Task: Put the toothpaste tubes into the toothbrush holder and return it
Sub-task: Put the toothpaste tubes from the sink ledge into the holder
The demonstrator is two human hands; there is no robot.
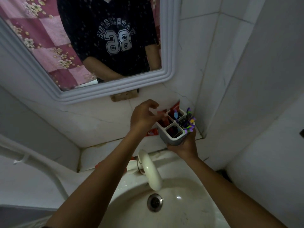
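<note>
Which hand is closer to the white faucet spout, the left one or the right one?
Right. The right hand grips the toothbrush holder just above and right of the faucet spout. The left hand is higher, over the holder's far-left compartment.

Both forearms are bare, with no watch or rings showing on the left hand (144, 115) or right hand (185, 143). The mirror (166, 46) reflects a dark short-sleeved T-shirt (107, 27) with grey printed lettering and number.

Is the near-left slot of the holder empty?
No. That slot of the holder, held by the right hand, shows dark red items inside; which exactly, cannot tell.
</note>
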